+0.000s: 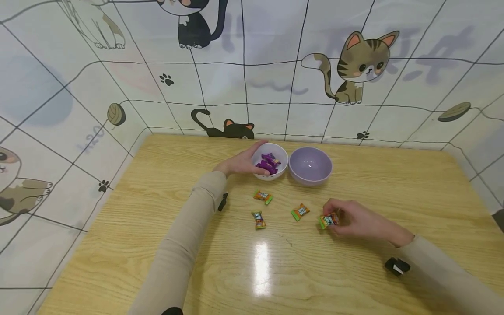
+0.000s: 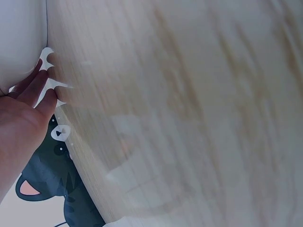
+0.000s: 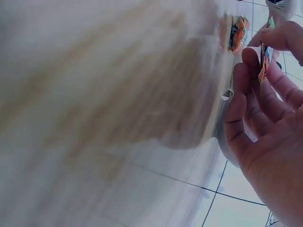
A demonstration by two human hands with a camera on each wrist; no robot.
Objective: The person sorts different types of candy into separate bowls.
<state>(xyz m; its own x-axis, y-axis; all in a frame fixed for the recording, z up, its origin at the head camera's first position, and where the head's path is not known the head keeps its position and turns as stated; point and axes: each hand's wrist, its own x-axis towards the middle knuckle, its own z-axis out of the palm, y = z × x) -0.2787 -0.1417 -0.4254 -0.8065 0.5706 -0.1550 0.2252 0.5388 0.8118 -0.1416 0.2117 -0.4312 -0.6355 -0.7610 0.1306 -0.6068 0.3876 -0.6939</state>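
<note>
One orange sweet (image 1: 328,221) is pinched between the thumb and fingers of my right hand (image 1: 356,218), to the right of the lilac bowl (image 1: 310,165) and nearer me than it. Seen from the right wrist, the wrapper stands edge-on in that narrow grip, and my other fingers curve loosely beside it. Whether the sweet brushes the table (image 1: 220,280) or clears it, I cannot tell.

My left hand (image 1: 245,162) is spread wide and holds the white bowl (image 1: 281,153), just left of the lilac bowl; the thumb lies along the near rim and the fingers reach round the far side. Purple sweets (image 1: 267,164) are heaped inside the white bowl. I cannot tell whether the two rims touch.

Three more sweets in orange and green wrappers lie loose: a second sweet (image 1: 300,212) directly in front of the lilac bowl, a third sweet (image 1: 263,197) in front of it and to its left, and a fourth sweet (image 1: 258,220) on that same side but nearer me. Behind the lilac bowl, a cat-print sheet (image 1: 267,83) rises from the far table edge. Beige sleeves (image 1: 185,245) cover both my forearms.
</note>
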